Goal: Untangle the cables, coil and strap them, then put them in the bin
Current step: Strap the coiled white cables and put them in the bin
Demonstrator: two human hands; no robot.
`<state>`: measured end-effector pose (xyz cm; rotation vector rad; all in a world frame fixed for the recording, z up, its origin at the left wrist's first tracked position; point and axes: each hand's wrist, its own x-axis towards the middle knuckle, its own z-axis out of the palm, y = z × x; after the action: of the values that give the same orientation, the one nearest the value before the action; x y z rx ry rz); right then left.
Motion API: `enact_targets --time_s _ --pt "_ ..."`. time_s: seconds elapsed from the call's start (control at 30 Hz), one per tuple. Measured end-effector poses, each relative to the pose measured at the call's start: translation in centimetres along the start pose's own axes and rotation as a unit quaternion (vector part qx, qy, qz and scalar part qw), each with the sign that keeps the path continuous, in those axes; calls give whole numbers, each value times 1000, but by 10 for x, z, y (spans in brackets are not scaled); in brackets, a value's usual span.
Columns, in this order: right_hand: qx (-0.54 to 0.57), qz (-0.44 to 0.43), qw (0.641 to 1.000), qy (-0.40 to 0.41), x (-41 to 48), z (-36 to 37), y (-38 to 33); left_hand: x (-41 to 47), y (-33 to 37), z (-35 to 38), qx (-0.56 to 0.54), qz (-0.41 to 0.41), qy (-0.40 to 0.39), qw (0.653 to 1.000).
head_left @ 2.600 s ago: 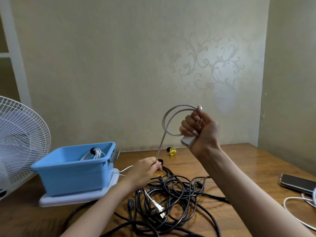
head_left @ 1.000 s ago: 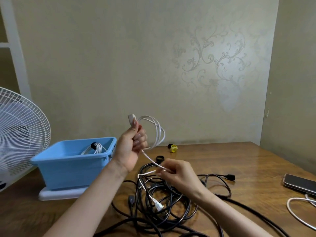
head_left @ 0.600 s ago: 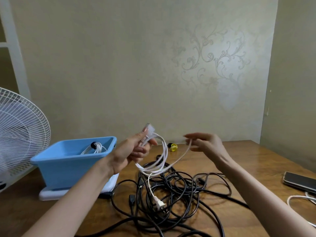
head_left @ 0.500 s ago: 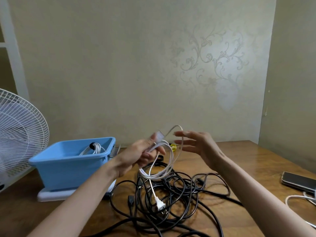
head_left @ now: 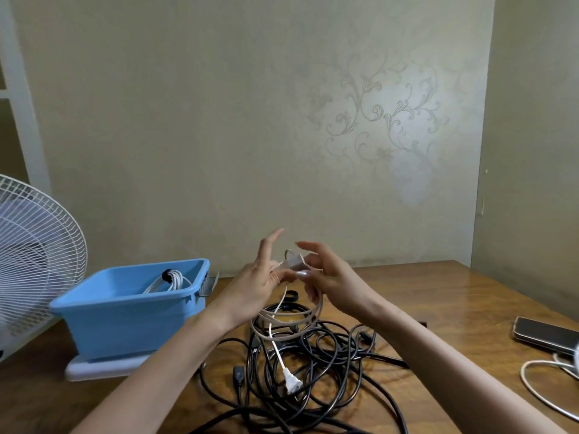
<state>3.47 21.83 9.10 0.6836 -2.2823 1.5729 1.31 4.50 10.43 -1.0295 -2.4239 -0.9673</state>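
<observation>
My left hand [head_left: 258,281] and my right hand [head_left: 329,278] meet above the table, both on a white cable [head_left: 283,325]. The two hands pinch its white adapter block between them, and my left index finger points up. The cable's loops hang below the hands, and its plug end [head_left: 292,385] dangles over a tangle of black cables [head_left: 316,358] on the wooden table [head_left: 423,296]. A blue bin [head_left: 125,311] stands at the left with one coiled, strapped white cable [head_left: 170,279] inside. A black strap ring [head_left: 292,296] lies behind the tangle.
A white fan [head_left: 31,261] stands at the far left beside the bin, which rests on a white lid [head_left: 100,368]. A phone [head_left: 546,335] and another white cable [head_left: 537,386] lie at the right edge. The wall is close behind the table.
My right hand, open beside the coil half a second ago, has closed in on the adapter block. The white coil hangs lower, with another loop laid on.
</observation>
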Motion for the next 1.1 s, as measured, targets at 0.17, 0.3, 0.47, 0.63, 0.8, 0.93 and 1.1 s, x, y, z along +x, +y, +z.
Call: enact_targets --time_s 0.17,0.3,0.47,0.63,0.8,0.93,1.1 --pt "13 1 998 -55 -4 -11 4 5 8 -6 35 -26 -151 988" --pt "66 -8 998 2 -5 -7 7 6 16 -2 171 -51 -116 977" --pt "142 -6 988 56 -5 -7 9 7 11 0 309 38 20 950" --pt "259 41 960 97 -9 -8 9 6 23 -2 -422 -89 -11 902" --pt "210 235 949 29 -29 10 16 18 30 -4 -591 -94 68 799" --pt "389 304 850 -185 -31 41 7 23 40 4 -582 -128 70 800" --pt "671 204 712 27 -13 56 2 24 43 5 -570 -141 115 801"
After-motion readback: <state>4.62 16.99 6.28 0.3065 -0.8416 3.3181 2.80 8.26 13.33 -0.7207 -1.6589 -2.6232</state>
